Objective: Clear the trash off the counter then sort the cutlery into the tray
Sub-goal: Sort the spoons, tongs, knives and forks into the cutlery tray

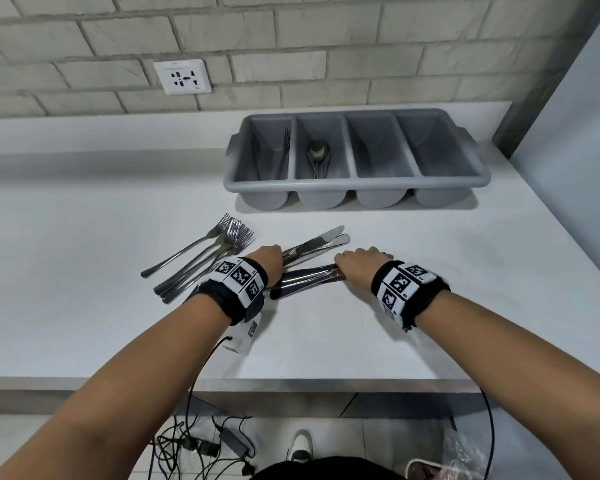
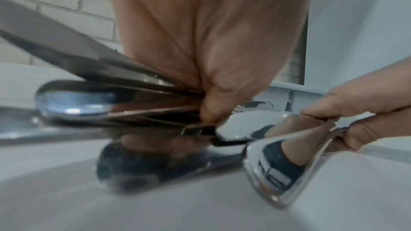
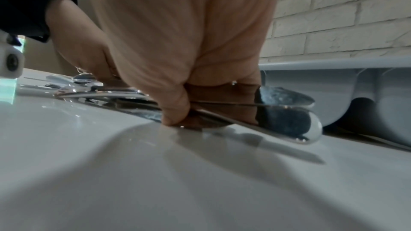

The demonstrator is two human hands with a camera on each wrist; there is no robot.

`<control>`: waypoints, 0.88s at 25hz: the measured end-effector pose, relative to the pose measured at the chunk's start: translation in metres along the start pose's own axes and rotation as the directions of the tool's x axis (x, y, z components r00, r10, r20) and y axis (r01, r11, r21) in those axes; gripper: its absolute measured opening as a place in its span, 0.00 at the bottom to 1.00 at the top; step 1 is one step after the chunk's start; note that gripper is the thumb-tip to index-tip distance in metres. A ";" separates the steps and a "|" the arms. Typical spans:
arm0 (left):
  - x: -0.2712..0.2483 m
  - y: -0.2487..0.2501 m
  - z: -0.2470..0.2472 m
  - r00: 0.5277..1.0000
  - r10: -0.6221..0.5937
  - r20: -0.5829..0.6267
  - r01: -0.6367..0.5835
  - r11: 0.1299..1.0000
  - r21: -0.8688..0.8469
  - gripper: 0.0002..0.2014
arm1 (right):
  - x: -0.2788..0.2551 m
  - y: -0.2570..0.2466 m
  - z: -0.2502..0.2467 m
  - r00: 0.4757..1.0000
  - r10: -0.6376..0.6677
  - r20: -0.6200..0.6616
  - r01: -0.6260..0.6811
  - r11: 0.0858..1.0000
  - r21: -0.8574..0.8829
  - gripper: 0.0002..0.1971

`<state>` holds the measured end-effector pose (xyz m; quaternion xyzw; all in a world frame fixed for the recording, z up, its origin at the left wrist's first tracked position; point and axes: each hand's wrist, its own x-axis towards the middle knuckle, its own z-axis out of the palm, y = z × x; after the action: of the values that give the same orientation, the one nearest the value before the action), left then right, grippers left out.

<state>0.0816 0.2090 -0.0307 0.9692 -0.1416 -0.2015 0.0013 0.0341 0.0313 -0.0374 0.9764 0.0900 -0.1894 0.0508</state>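
Observation:
Several table knives lie in two bundles on the white counter (image 1: 395, 323). My left hand (image 1: 269, 259) pinches the upper bundle of knives (image 1: 321, 241), thumb (image 2: 211, 110) under the fingers. My right hand (image 1: 359, 261) grips the lower bundle of knives (image 1: 305, 279) near its right end, thumb (image 3: 175, 110) pressed on the blades (image 3: 286, 120). A pile of several forks (image 1: 201, 258) lies just left of my left wrist. The grey four-compartment tray (image 1: 354, 183) stands behind, with a fork (image 1: 286, 140) in its leftmost compartment and spoons (image 1: 317, 154) in the second.
A brick wall with a white socket (image 1: 182, 77) backs the counter. A grey wall panel (image 1: 568, 116) closes the right side. The counter's front edge (image 1: 291, 384) runs below my forearms, with cables (image 1: 194, 445) on the floor beneath.

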 end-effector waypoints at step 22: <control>0.009 -0.013 -0.071 0.901 0.140 -0.410 -0.404 0.609 -0.682 0.08 | -0.010 0.054 -0.022 0.971 0.154 -0.181 -0.071 0.916 0.395 0.07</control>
<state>0.1210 0.2149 0.0299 0.8652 -0.1906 -0.0815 0.4565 0.0434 -0.0198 -0.0103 0.9853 -0.0007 -0.0967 -0.1409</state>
